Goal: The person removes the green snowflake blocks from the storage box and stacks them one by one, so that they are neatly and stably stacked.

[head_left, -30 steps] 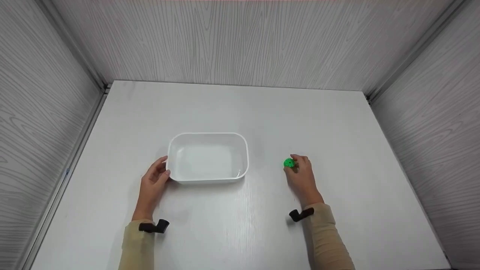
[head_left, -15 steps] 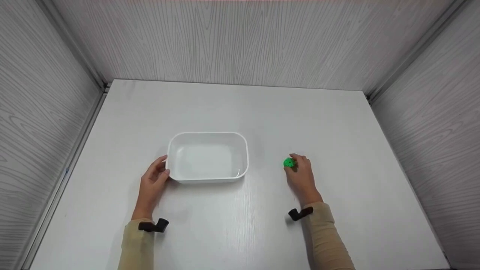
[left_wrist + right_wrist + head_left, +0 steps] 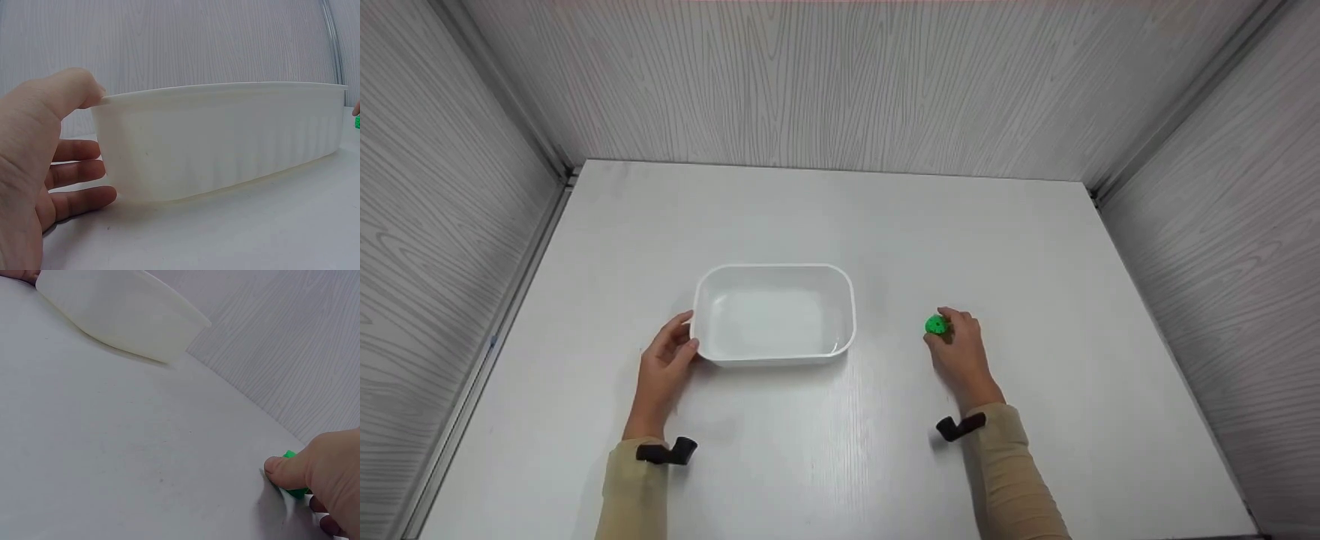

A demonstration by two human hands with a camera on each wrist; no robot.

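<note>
A white plastic tub, rectangular with rounded corners, stands upright on the table. At its left end my left hand holds it: in the left wrist view the thumb lies on the rim and the fingers touch the end wall below. To the right of the tub, my right hand pinches a small green round piece with dark dots between thumb and fingers. In the right wrist view the thumb covers much of the green piece, which is low over or on the table; I cannot tell which.
The white table is bounded by wood-grain panels at the back and on both sides. Black wrist mounts sit on both forearms, over tan sleeves. A table gap separates the tub from my right hand.
Almost nothing differs. My right hand with the green piece appears shifted very slightly left; the whole head view has also drifted a little. The left hand keeps its hold on the tub.
</note>
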